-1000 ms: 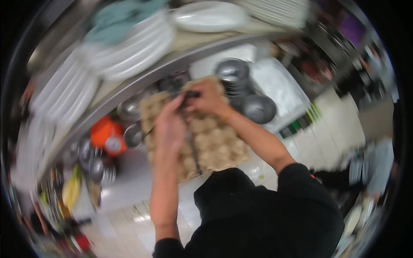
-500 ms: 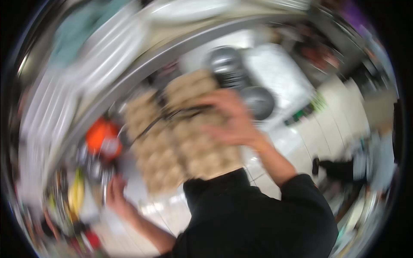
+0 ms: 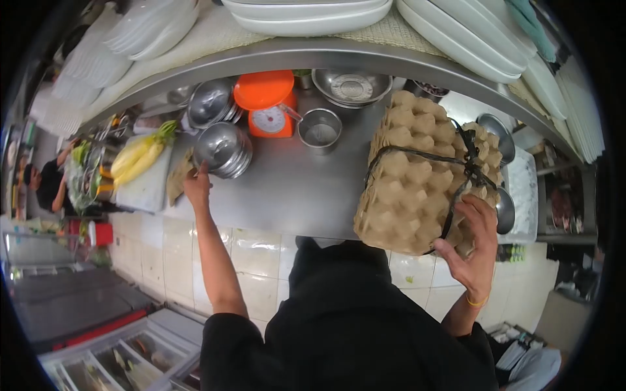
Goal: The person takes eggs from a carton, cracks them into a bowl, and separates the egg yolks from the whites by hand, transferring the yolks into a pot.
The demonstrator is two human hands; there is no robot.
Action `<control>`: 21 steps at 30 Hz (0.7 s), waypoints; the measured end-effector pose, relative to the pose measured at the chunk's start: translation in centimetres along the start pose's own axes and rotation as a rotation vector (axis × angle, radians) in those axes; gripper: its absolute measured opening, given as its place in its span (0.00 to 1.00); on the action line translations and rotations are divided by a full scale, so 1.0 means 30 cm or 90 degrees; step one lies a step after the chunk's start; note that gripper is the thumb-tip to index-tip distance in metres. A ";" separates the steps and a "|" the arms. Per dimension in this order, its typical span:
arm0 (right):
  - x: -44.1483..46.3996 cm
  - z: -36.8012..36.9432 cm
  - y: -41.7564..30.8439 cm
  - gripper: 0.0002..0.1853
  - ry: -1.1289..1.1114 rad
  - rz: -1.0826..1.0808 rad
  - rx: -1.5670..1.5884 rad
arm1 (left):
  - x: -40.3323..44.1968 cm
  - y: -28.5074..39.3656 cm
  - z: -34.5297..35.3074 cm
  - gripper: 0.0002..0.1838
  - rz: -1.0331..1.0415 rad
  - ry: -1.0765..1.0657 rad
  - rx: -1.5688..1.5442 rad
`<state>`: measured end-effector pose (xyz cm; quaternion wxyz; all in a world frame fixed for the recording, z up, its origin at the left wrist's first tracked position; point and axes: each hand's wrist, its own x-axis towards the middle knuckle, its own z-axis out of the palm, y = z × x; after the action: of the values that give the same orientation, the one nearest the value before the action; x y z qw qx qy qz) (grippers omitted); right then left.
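Note:
A thick stack of brown cardboard egg trays [image 3: 411,173], tied crosswise with black cord [image 3: 471,156], sits at the right of the steel counter and overhangs its front edge. My right hand [image 3: 475,246] lies against its near right corner, fingers spread and touching the cardboard beside the cord. Over to the left, my left hand [image 3: 197,188] is at the near rim of some nested steel bowls [image 3: 225,150]. Its index finger reaches toward the rim, and I see nothing held in it. A crumpled brown piece [image 3: 179,179] lies just left of those fingers.
An orange kitchen scale [image 3: 266,98], a steel saucepan [image 3: 320,130] and a wide steel bowl [image 3: 352,86] stand along the counter's back. Yellow radish-like vegetables [image 3: 140,159] rest on a white board at left. White dishes [image 3: 313,16] line the shelf overhead. Another person [image 3: 51,182] is far left.
My view has turned and sharpened, so the egg trays now appear at the right. My right hand has gone from over the trays to their near corner; my left hand now reaches to the bowls.

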<state>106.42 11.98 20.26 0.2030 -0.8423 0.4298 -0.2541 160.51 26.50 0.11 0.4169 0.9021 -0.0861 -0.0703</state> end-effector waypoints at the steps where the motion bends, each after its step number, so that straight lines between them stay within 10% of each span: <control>1: 0.009 0.027 -0.041 0.36 -0.031 -0.011 -0.026 | 0.056 -0.006 0.008 0.30 0.014 -0.015 0.037; 6: 0.021 0.190 -0.216 0.44 -0.054 -0.049 -0.152 | 0.126 -0.029 0.041 0.17 0.261 0.173 0.348; 12: 0.005 0.302 -0.191 0.39 -0.005 -0.014 -0.290 | 0.252 -0.107 0.025 0.15 0.458 0.152 0.143; 21: 0.060 0.170 -0.180 0.34 0.100 -0.081 -0.161 | -0.039 0.043 -0.227 0.12 0.233 -0.029 -0.147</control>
<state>113.74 14.08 19.72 0.0446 -0.8644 0.4183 -0.2753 160.60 30.98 5.54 0.5214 0.8158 -0.2492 -0.0232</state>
